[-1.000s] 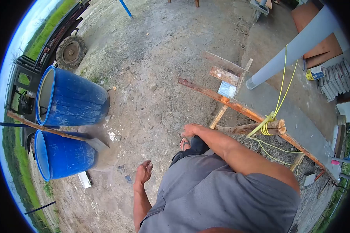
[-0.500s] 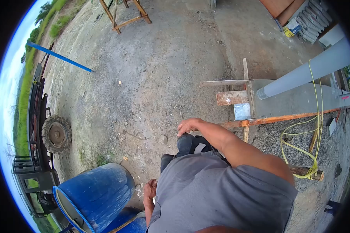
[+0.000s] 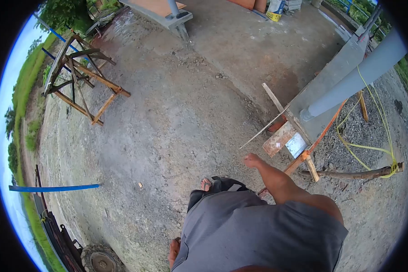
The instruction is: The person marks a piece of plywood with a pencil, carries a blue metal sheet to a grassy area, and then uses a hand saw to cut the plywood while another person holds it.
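My right hand (image 3: 251, 160) is held out in front of my body with its fingers curled in and nothing visible in it. Closest to it are a thin wooden strip (image 3: 264, 128) and a short stained board (image 3: 279, 138) at the end of a concrete-topped wall form. My left hand (image 3: 174, 250) hangs low beside my grey shirt (image 3: 258, 226), apart from any object. The shirt partly covers that hand, so its fingers are not clear. One sandalled foot (image 3: 206, 184) shows ahead of my dark trousers.
To the right stand a grey pipe (image 3: 358, 75) and a pole (image 3: 358, 174) tied with yellow strap. A wooden trestle (image 3: 88, 81) is at upper left. Lower left are a blue bar (image 3: 54, 187) and a vehicle wheel (image 3: 103, 260). Rough ground (image 3: 167, 131) spreads ahead.
The view has moved forward and turned. The blue barrels have left the picture, and the trestle shows fully. My right hand has swung outward, away from my thigh, towards the boards.
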Motion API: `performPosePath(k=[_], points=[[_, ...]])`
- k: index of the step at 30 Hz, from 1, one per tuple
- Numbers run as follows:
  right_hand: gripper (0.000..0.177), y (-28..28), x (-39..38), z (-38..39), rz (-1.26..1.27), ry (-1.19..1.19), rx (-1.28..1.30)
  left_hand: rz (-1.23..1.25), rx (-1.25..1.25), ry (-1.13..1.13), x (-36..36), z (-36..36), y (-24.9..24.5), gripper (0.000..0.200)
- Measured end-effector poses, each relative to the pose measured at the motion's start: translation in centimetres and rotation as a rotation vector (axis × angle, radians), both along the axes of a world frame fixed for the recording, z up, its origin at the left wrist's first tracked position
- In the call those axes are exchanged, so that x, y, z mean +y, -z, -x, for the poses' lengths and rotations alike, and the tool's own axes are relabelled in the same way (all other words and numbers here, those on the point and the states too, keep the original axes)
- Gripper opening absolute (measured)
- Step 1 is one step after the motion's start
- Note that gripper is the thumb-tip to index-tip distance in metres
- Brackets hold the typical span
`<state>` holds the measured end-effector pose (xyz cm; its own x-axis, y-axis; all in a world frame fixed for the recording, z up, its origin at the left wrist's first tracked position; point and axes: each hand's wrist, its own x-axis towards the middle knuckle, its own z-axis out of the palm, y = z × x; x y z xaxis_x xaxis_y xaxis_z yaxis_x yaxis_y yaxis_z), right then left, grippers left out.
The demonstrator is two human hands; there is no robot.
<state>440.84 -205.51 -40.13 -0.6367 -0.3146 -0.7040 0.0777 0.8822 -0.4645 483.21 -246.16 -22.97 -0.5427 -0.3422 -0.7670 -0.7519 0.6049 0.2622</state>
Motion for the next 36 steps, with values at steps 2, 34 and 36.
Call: performPosePath(k=[2,34,36], points=[[0.035,1.6,-0.3,-1.3,-0.152,-0.03,-0.067,0.082,0.04,0.167,-6.9,9.7,0.1,0.027],[0.025,4.0,19.6,58.1,-0.074,0.723,-0.014,-0.036,0.382,1.627,13.7,138.7,14.6,0.028],[0.029,5.4,20.2,57.6,-0.132,0.705,-0.102,-0.171,0.452,1.284,22.6,144.7,3.4,0.034]])
